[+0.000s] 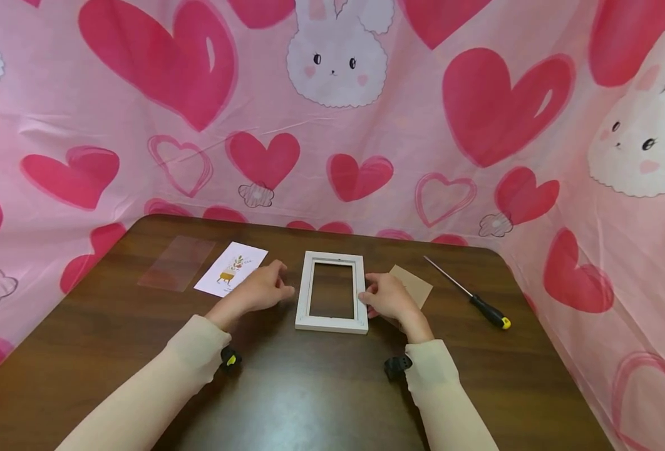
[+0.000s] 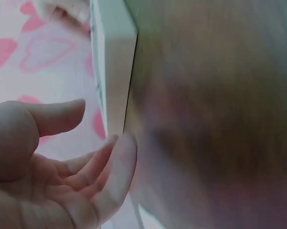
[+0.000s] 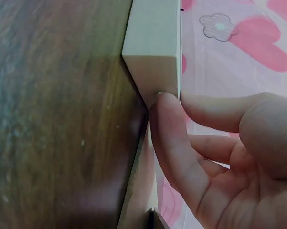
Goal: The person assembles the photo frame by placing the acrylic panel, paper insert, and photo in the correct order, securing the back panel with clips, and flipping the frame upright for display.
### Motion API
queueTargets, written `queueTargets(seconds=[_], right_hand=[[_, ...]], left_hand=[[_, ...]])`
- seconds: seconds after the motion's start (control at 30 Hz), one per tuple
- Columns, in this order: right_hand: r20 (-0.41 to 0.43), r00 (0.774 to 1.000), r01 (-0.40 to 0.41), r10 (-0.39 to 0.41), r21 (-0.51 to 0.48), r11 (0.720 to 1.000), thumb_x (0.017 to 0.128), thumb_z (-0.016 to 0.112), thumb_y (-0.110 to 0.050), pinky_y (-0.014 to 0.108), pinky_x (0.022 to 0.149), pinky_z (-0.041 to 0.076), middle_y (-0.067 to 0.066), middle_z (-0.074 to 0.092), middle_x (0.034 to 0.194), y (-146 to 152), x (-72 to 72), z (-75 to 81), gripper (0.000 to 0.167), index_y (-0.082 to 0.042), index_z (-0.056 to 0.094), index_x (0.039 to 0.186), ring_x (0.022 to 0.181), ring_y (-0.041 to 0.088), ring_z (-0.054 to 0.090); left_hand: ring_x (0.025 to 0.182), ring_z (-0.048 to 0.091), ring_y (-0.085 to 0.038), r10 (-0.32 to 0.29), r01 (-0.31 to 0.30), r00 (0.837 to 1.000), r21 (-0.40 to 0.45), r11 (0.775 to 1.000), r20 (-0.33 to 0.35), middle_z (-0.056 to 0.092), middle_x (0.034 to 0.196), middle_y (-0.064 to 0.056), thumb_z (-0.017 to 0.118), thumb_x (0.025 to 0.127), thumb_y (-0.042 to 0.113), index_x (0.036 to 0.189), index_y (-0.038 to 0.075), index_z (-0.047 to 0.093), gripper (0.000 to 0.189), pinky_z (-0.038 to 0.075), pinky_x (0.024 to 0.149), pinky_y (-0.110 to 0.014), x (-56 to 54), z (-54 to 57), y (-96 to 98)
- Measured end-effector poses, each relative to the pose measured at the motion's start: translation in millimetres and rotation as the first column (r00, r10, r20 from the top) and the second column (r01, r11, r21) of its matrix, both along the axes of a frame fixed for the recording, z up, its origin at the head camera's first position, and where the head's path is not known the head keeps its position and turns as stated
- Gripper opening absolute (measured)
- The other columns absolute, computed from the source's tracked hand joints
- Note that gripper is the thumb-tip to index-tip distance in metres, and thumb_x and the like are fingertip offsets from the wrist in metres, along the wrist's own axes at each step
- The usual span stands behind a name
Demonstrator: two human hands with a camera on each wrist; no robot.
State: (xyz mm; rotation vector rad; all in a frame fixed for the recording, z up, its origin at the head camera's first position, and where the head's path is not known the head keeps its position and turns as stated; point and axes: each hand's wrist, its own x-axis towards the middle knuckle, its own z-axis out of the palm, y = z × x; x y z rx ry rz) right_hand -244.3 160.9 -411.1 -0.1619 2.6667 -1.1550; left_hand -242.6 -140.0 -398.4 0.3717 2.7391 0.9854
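White picture frame (image 1: 305, 288) lies between the hands, right hand (image 1: 389, 295) pinching its edge, left hand (image 1: 262, 288) loosely open, empty, just beside, so one-sided grip could let it twist or slip if lifted.

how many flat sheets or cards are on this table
3: a clear sheet at far left, a printed card beside it, and a brown board partly behind the right hand. More could be hidden.

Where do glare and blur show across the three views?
Head: pale glare on the near tabletop, white frame fairly clear; left wrist: tabletop badly smeared, left hand's fingers more legible; right wrist: tabletop grain readable, dull sheen toward the bottom.
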Motion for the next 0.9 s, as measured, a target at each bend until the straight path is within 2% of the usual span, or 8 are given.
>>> queueTargets(seconds=[0.07,0.23,0.3,0.43,0.53,0.63,0.73,0.9], right_hand=[[0.008,1.0,-0.003,0.004,-0.006,1.0,0.1,0.072,-0.007,0.035,0.066,0.063,0.013,0.065,0.092,3,0.1,0.8,0.061,0.01,0.047,0.153,0.062,0.022,0.072],[0.015,1.0,-0.02,0.02,-0.014,1.0,0.1,0.073,-0.007,0.035,0.066,0.063,0.012,0.066,0.092,5,-0.8,0.8,0.06,0.01,0.049,0.152,0.064,0.022,0.074],[0.018,0.999,-0.027,0.027,-0.018,0.999,0.1,0.073,-0.007,0.035,0.066,0.063,0.012,0.066,0.092,4,-1.1,0.4,0.06,0.01,0.049,0.152,0.065,0.022,0.074],[0.022,0.999,-0.025,0.026,-0.02,0.999,0.1,0.072,-0.006,0.035,0.066,0.063,0.013,0.065,0.092,3,-2.3,-0.8,0.059,0.009,0.049,0.152,0.066,0.024,0.075],[0.027,0.999,-0.02,0.021,-0.026,0.999,0.1,0.072,-0.006,0.035,0.066,0.063,0.013,0.064,0.092,3,-2.6,-1.4,0.059,0.009,0.049,0.152,0.067,0.026,0.075],[0.035,0.999,-0.019,0.02,-0.033,0.999,0.1,0.071,-0.005,0.035,0.066,0.063,0.014,0.064,0.092,2,-2.6,-2.1,0.059,0.009,0.048,0.153,0.067,0.026,0.075],[0.04,0.999,-0.017,0.018,-0.037,0.999,0.1,0.071,-0.005,0.036,0.065,0.063,0.014,0.063,0.092,3,-2.6,-2.5,0.059,0.009,0.048,0.153,0.067,0.025,0.075],[0.04,0.999,-0.012,0.013,-0.033,0.999,0.1,0.072,-0.005,0.036,0.066,0.064,0.013,0.063,0.092,2,-3.3,-2.4,0.059,0.008,0.049,0.152,0.066,0.023,0.075]], left_hand=[[0.082,0.062,-0.024,0.016,-0.017,0.998,-0.019,1.0,-0.058,0.068,0.097,-0.014,0.073,0.099,0.02,0.143,-0.009,0.049,0.057,0.052,0.076,-0.039,-8.5,4.7,-12.7],[0.103,0.067,-0.041,0.089,-0.1,0.987,-0.083,0.991,-0.135,0.069,0.114,-0.027,0.071,0.1,0.023,0.144,-0.012,0.046,0.062,0.054,0.091,-0.054,-23.7,17.9,-54.1],[0.112,0.065,-0.046,0.126,-0.142,0.982,-0.11,0.984,-0.143,0.067,0.122,-0.032,0.071,0.1,0.024,0.145,-0.014,0.044,0.065,0.051,0.096,-0.059,-27.2,22.6,-71.2],[0.124,0.057,-0.053,0.211,-0.223,0.972,-0.121,0.967,-0.107,0.058,0.133,-0.038,0.07,0.1,0.026,0.149,-0.015,0.039,0.07,0.046,0.104,-0.066,-33.3,27.4,-100.6],[0.13,0.049,-0.056,0.26,-0.269,0.962,-0.126,0.955,-0.086,0.05,0.14,-0.04,0.069,0.099,0.027,0.151,-0.015,0.037,0.074,0.041,0.109,-0.07,-37.5,26.2,-120.5],[0.131,0.041,-0.062,0.275,-0.289,0.956,-0.173,0.941,-0.102,0.043,0.142,-0.043,0.07,0.098,0.029,0.15,-0.018,0.035,0.078,0.036,0.11,-0.074,-40.8,21.8,-139.7],[0.129,0.035,-0.067,0.287,-0.307,0.951,-0.246,0.919,-0.116,0.036,0.142,-0.046,0.07,0.096,0.033,0.149,-0.019,0.033,0.083,0.035,0.107,-0.078,-42.1,18.0,-155.7],[0.125,0.031,-0.07,0.331,-0.341,0.94,-0.338,0.877,-0.089,0.03,0.138,-0.05,0.072,0.095,0.04,0.146,-0.023,0.03,0.091,0.034,0.101,-0.081,-38.6,15.3,-175.1]])
